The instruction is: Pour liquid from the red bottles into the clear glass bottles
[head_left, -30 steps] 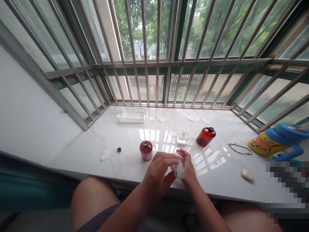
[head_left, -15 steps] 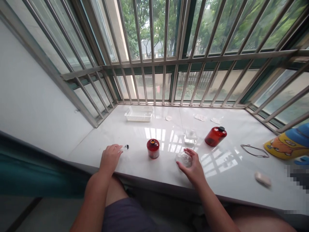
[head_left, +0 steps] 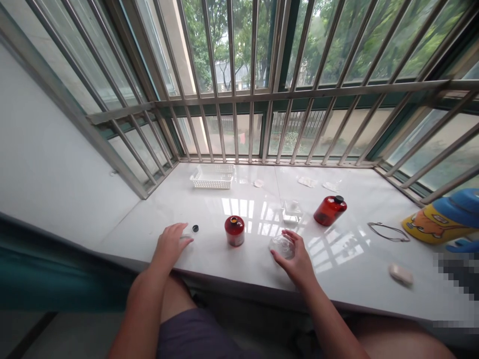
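At the left of the white sill, my left hand [head_left: 172,244] has its thumb and fingers around a small clear object [head_left: 186,237], partly hidden by the fingers. A small black cap [head_left: 195,228] lies just beyond its fingertips. Between my hands stands an uncapped red bottle [head_left: 234,231], its neck open. My right hand [head_left: 298,255] curves its thumb and fingers around a clear, round transparent item [head_left: 282,246] resting on the sill. Behind it is a clear square container [head_left: 292,212]. A second red bottle [head_left: 330,211] with a black cap lies tilted to the right.
A white perforated basket [head_left: 212,177] sits near the barred window. Crumpled clear wrappers [head_left: 307,182] lie at the back. On the right are a thin cord loop [head_left: 388,232], a pinkish-white object [head_left: 401,274] and a yellow and blue container [head_left: 436,219].
The black cap now shows apart from my left fingers, which have drawn slightly back from it. My right hand keeps its hold. The whole view has shifted slightly.
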`<state>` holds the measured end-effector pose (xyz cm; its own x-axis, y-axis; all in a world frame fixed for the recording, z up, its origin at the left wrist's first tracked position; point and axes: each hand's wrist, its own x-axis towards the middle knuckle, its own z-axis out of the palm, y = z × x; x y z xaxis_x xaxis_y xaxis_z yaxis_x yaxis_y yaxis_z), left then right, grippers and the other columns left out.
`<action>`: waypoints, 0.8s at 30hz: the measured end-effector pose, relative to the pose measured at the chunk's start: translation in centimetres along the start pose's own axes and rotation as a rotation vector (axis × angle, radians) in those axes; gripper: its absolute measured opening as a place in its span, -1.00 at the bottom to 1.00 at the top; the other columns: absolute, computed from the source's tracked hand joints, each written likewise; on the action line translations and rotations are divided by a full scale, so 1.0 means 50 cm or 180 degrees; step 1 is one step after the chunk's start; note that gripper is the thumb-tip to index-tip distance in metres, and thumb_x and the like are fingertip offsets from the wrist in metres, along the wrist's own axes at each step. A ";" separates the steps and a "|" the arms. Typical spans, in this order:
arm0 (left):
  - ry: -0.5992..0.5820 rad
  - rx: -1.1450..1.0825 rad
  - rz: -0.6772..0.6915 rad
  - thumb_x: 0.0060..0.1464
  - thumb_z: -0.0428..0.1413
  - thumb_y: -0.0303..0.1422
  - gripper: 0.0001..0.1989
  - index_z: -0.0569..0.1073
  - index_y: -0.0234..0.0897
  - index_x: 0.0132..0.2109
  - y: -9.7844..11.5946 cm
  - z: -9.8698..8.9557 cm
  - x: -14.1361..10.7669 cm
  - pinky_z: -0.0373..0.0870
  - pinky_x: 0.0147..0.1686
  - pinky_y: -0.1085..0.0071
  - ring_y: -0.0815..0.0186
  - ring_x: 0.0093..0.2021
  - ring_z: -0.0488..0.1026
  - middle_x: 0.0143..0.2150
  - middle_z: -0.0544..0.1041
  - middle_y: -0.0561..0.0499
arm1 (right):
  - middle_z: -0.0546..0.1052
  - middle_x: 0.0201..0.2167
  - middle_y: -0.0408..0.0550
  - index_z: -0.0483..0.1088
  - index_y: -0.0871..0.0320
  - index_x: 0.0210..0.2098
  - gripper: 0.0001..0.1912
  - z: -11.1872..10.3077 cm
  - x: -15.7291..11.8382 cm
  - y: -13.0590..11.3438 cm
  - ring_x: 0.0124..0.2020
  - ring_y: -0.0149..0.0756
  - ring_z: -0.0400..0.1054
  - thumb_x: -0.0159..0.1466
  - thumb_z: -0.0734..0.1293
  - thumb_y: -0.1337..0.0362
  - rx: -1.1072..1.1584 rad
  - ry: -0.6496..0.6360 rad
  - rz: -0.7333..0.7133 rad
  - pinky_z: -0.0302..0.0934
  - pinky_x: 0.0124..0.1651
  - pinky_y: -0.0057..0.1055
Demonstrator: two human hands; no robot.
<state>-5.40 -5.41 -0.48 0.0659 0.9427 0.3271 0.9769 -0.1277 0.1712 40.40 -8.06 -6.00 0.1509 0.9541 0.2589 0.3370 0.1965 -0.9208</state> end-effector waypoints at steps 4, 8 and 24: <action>0.0404 -0.0888 0.0280 0.29 0.28 -0.08 -0.50 0.47 -0.18 0.26 0.099 -0.011 0.007 0.41 0.34 -0.06 -0.07 0.29 0.47 0.25 0.57 -0.20 | 0.42 0.31 0.13 0.25 -0.02 0.30 -0.20 -0.001 0.000 0.002 0.34 0.11 0.37 0.20 0.59 -0.06 -0.0023 -0.0009 -0.0004 0.28 0.39 0.17; 0.0090 -0.1749 0.0124 0.12 0.42 -0.05 -0.24 0.37 -0.10 0.37 0.226 -0.001 0.024 0.33 0.43 -0.06 -0.06 0.41 0.39 0.38 0.47 -0.17 | 0.41 0.31 0.13 0.24 -0.03 0.30 -0.21 0.000 0.001 0.001 0.34 0.10 0.36 0.22 0.58 -0.05 0.0015 -0.0024 -0.0037 0.29 0.39 0.16; -0.0789 -0.3153 -0.0256 -0.07 0.52 -0.17 -0.29 0.47 -0.12 0.20 0.367 -0.047 0.025 0.51 0.22 0.10 0.03 0.15 0.60 0.14 0.64 -0.07 | 0.39 0.34 0.10 0.27 -0.04 0.30 -0.07 -0.005 0.008 0.003 0.38 0.13 0.31 0.07 0.66 -0.12 0.0083 -0.0087 -0.0240 0.22 0.45 0.15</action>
<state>12.13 -7.32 5.26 0.1576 0.9826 0.0987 0.3811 -0.1527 0.9118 40.76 -7.69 -5.97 0.1005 0.9421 0.3200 0.3220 0.2735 -0.9064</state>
